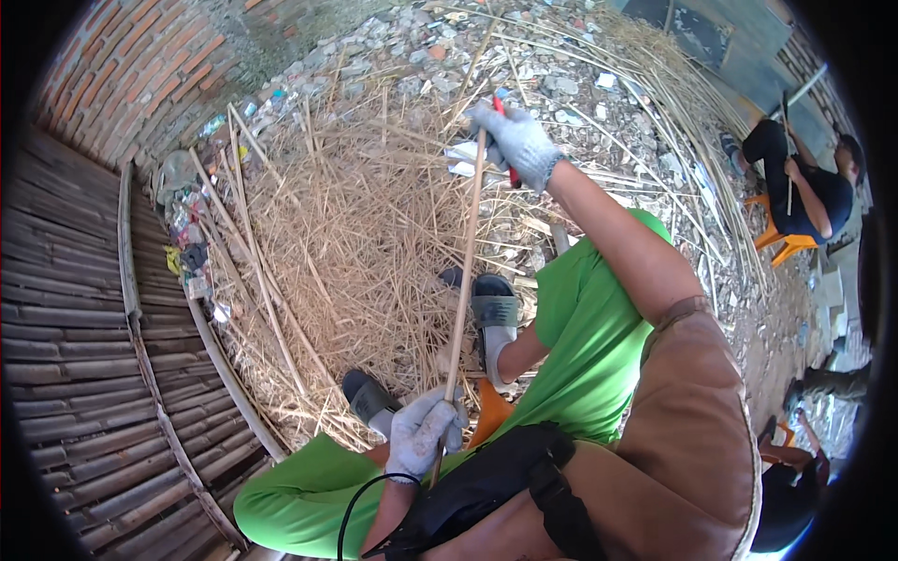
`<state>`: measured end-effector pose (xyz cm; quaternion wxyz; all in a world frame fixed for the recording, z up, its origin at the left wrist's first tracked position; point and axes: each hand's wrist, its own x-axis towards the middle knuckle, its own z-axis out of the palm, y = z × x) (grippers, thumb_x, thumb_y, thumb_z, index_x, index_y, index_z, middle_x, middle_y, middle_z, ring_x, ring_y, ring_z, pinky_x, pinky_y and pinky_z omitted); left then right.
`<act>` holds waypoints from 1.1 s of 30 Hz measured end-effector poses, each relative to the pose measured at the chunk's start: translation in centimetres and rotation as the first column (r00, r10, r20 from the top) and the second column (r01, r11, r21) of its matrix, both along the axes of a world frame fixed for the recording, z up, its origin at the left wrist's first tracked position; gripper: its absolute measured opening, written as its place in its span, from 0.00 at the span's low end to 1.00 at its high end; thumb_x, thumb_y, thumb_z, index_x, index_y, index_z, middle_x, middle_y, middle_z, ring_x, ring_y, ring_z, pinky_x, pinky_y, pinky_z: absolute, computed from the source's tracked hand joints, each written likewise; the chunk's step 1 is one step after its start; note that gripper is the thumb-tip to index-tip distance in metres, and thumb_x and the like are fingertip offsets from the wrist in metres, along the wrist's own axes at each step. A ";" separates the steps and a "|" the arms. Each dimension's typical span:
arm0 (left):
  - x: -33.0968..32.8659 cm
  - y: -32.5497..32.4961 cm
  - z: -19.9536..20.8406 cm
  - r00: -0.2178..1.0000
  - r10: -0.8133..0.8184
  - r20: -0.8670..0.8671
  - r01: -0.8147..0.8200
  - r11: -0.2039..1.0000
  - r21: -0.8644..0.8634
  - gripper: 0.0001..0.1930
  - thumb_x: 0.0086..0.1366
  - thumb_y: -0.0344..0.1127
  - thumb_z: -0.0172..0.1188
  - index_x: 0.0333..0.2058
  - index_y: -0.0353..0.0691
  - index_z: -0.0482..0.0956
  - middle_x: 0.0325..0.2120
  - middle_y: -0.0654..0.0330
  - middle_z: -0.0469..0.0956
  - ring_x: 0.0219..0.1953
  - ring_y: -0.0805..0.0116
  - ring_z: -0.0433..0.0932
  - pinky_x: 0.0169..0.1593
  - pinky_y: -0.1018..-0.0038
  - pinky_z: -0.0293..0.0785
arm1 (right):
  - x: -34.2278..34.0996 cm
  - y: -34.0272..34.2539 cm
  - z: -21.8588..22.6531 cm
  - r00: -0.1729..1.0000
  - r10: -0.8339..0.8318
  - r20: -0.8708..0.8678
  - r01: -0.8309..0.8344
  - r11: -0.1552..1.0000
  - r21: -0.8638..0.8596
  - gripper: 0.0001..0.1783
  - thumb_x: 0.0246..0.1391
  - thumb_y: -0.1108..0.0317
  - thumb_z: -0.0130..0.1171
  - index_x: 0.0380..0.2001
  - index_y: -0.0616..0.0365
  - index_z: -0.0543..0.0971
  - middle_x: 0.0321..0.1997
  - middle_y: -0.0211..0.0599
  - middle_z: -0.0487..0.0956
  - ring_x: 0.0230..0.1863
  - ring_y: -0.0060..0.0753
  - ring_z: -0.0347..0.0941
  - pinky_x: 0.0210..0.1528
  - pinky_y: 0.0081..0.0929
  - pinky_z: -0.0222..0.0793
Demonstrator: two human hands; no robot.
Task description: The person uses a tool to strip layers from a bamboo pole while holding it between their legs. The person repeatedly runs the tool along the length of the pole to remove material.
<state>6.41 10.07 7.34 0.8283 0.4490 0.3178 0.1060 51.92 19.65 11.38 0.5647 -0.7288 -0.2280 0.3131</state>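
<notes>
A stick (466,266) is held between left hand (423,434) at six o'clock and right hand (522,146) at one; straw (351,220) is spread at ten, flanked by a pole wall (79,360) at nine.

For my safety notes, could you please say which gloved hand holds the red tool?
The right hand, higher in view; the left hand holds only the stick.

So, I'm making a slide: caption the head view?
Gloved left hand and right hand hold a long stick, the right also gripping a red tool, straw scattered below.
</notes>
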 end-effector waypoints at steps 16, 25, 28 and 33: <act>0.7 1.5 1.9 0.977 0.210 -0.034 -0.212 0.976 -0.042 0.19 0.84 0.42 0.55 0.59 0.30 0.78 0.30 0.63 0.81 0.22 0.80 0.74 0.26 0.81 0.70 | -6.7 0.2 0.0 0.806 0.302 0.508 -0.287 0.951 -0.110 0.33 0.74 0.39 0.58 0.51 0.64 0.81 0.32 0.40 0.84 0.36 0.38 0.84 0.41 0.37 0.79; 0.5 4.1 1.5 0.910 0.415 -0.031 -0.415 0.910 -0.015 0.18 0.83 0.42 0.56 0.56 0.30 0.79 0.31 0.58 0.85 0.19 0.78 0.75 0.21 0.81 0.69 | -17.7 -4.3 -0.4 0.323 0.797 0.511 -0.688 0.568 -0.451 0.28 0.75 0.40 0.51 0.43 0.56 0.80 0.34 0.53 0.85 0.39 0.63 0.84 0.42 0.56 0.78; 0.7 4.2 1.8 0.884 0.466 -0.038 -0.466 0.885 0.004 0.18 0.83 0.42 0.56 0.56 0.30 0.78 0.31 0.57 0.85 0.19 0.77 0.75 0.21 0.81 0.69 | -18.1 -4.1 0.0 0.425 0.770 0.477 -0.632 0.629 -0.452 0.26 0.74 0.42 0.53 0.42 0.57 0.80 0.33 0.53 0.83 0.38 0.62 0.83 0.42 0.55 0.77; 1.1 4.3 1.9 0.873 0.486 -0.041 -0.486 0.874 0.010 0.17 0.82 0.42 0.57 0.55 0.31 0.79 0.31 0.57 0.85 0.19 0.76 0.75 0.21 0.80 0.69 | -18.7 -4.6 0.7 0.453 0.715 0.532 -0.631 0.679 -0.375 0.24 0.73 0.46 0.54 0.38 0.58 0.79 0.30 0.51 0.81 0.35 0.60 0.82 0.39 0.53 0.76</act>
